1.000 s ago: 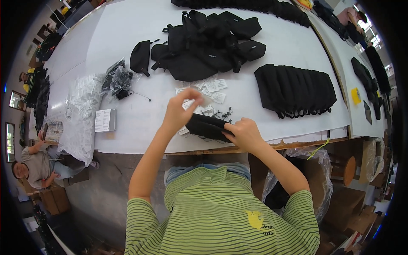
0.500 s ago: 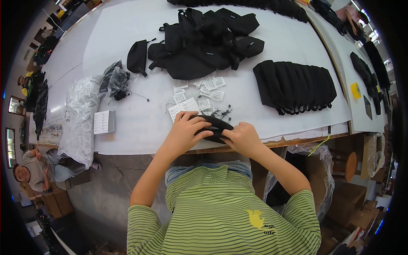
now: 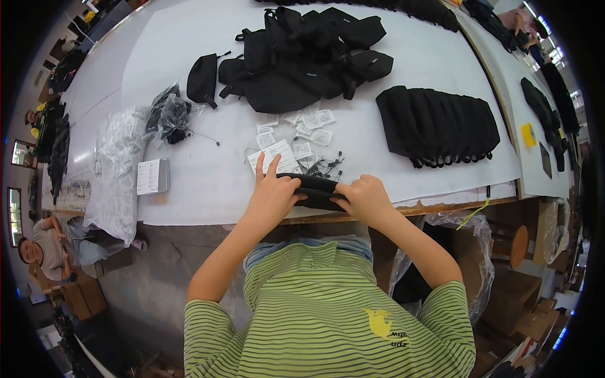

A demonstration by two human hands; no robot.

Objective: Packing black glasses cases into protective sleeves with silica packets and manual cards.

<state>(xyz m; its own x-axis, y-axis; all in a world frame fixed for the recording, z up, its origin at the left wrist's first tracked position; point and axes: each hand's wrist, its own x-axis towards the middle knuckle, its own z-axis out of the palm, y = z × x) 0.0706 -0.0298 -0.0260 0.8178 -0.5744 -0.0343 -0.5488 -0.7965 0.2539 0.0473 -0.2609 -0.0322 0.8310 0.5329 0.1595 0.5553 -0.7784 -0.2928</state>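
Observation:
At the table's near edge I hold a small black fabric pouch (image 3: 318,191) between both hands. My left hand (image 3: 273,191) grips its left end, thumb against the near side and two fingers lifted. With thumb and bent fingers, my right hand (image 3: 363,198) pinches the right end. The pouch's upper edges stand slightly apart. Just beyond it lie white printed cards (image 3: 275,157), several small white tags (image 3: 317,120) and a tangle of black cords (image 3: 325,167).
A heap of black pouches (image 3: 283,88) lies farther back. To the right stands a neat row of black pouches (image 3: 438,126). On the left are a plastic bag of white tags (image 3: 116,170), a card stack (image 3: 153,176) and bagged black cords (image 3: 171,120). A plastic-lined box (image 3: 469,252) stands below the edge.
The pouch has turned more level, its upper edge facing up. My left index and middle fingers have lifted off it, while the right hand has shifted slightly right.

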